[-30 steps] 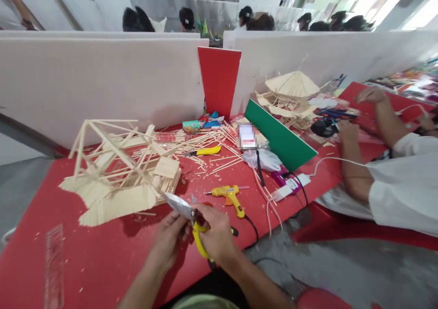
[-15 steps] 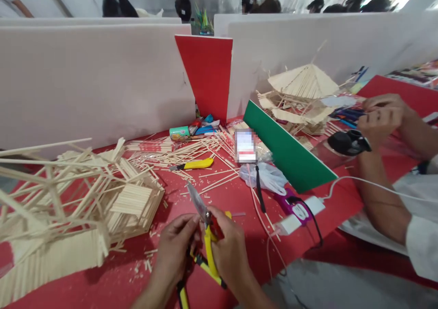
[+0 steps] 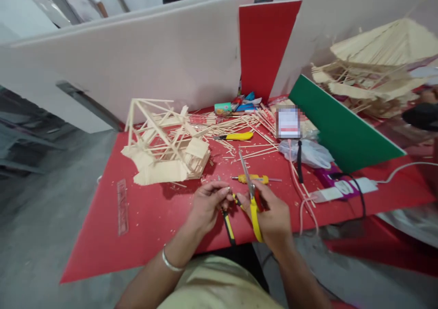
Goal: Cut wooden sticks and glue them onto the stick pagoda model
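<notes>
My right hand grips scissors with yellow and red handles; the blades point up and away over the table. Just left of them, my left hand pinches its thumb and fingertips together; whatever sits in the pinch is too small to name. Below and between the hands lies a tool with black-and-yellow handles, its head hidden behind my fingers. A yellow screwdriver rests just beyond the scissors. To the left stands a model frame of thin wooden sticks.
Loose sticks and a yellow cutter knife lie at the back of the red table. A phone, plastic bag and power strip sit right, by a green board. A clear ruler lies left.
The view has swung left and down, bringing the table's left edge and ruler in sight. My hands have drawn slightly apart; the scissors stay in my right hand. The neighbour's hands have mostly left view.
</notes>
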Demonstrator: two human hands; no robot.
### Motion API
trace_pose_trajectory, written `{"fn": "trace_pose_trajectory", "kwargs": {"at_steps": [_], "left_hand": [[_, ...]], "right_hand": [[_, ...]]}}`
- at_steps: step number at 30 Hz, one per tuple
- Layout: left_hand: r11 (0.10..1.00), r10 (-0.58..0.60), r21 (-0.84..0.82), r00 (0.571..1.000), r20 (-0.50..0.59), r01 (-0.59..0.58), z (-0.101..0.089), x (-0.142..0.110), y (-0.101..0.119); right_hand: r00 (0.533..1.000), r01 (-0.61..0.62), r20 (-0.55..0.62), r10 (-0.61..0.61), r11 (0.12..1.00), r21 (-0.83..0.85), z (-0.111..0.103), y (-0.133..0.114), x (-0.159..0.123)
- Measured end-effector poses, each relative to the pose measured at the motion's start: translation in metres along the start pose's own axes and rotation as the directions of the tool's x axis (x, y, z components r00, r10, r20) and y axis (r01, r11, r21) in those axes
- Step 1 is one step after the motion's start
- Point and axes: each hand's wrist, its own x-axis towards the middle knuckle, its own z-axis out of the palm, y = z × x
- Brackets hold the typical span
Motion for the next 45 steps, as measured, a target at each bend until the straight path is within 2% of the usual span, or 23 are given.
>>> {"fn": "trace_pose_trajectory", "kwargs": {"at_steps": [4,7,10,13,21,28,34,39,45], "left_hand": [[0.998,0.014,-0.06,1.0,-0.002,-0.014,-0.019,-0.031,0.017],[0.994,0.067,-0.091,0.997,0.032,-0.063,-0.039,-0.049,0.026],[0.992,0.111,-0.073,0.991,0.068,-0.106,-0.058,-0.062,0.033],[0.988,0.152,-0.037,0.985,0.077,-0.149,-0.072,-0.069,0.041],[0.969,0.246,0.014,0.969,0.032,-0.246,-0.095,-0.07,0.051],[0.975,0.223,-0.012,0.975,-0.004,-0.223,-0.107,-0.069,0.052],[0.972,0.232,0.031,0.972,-0.027,-0.231,-0.115,-0.066,0.054],[0.978,0.206,0.02,0.978,-0.029,-0.205,-0.12,-0.066,0.054],[0.988,0.152,0.018,0.983,-0.108,-0.15,-0.142,-0.07,0.039]], "right_hand": [[0.987,0.144,0.077,-0.139,0.987,-0.073,0.006,-0.026,-0.025],[0.958,0.263,0.161,-0.236,0.949,-0.172,0.012,-0.039,-0.042],[0.919,0.375,0.235,-0.316,0.885,-0.277,0.021,-0.05,-0.054],[0.895,0.429,0.282,-0.347,0.843,-0.325,0.031,-0.063,-0.059],[0.872,0.472,0.307,-0.38,0.818,-0.328,0.05,-0.082,-0.06],[0.885,0.428,0.342,-0.318,0.844,-0.323,0.065,-0.086,-0.062],[0.874,0.443,0.371,-0.314,0.828,-0.344,0.067,-0.088,-0.059],[0.872,0.413,0.413,-0.262,0.848,-0.333,0.07,-0.088,-0.057],[0.816,0.357,0.556,-0.159,0.895,-0.267,0.086,-0.082,-0.059]]}}
